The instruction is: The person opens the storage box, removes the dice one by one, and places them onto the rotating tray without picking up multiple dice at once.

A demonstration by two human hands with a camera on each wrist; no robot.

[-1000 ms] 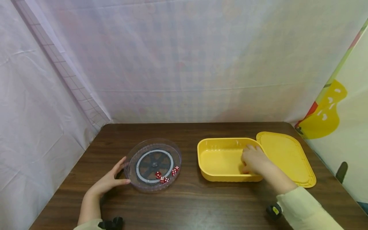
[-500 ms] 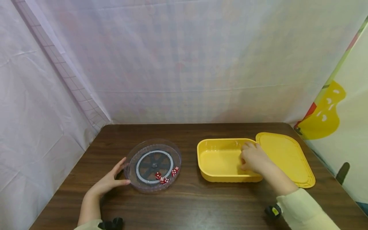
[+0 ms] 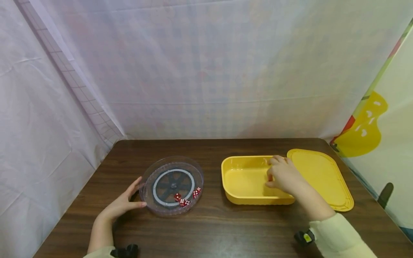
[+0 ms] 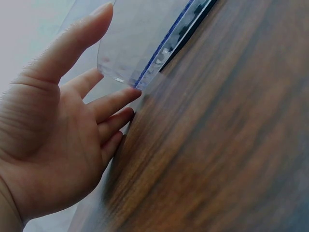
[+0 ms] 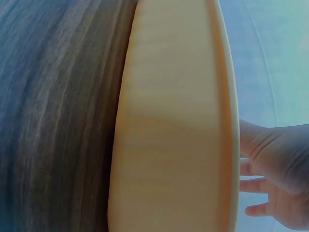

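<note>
A clear round dish (image 3: 149, 206) with a dark spoked wheel pattern stands on the table, several red dice (image 3: 184, 202) with white dots lying toward its near right side. My left hand (image 3: 118, 205) rests against the dish's left side, thumb and fingers spread; the left wrist view shows fingertips at the wall of the dish (image 4: 130, 43). Over the right end of a yellow box (image 3: 255, 200) is my right hand (image 3: 284, 175), fingers bent down inside it. In the right wrist view the box wall (image 5: 169, 121) covers the fingertips, so anything between them is hidden.
A yellow lid (image 3: 322, 179) lies flat on the brown wooden table (image 3: 206, 229), right of the box and partly behind my right arm. Pale curtains (image 3: 206, 79) hang behind the table and at its left.
My right hand has shifted slightly left and upward inside the yellow box. The left hand, the round dish and the dice have stayed as they were.
</note>
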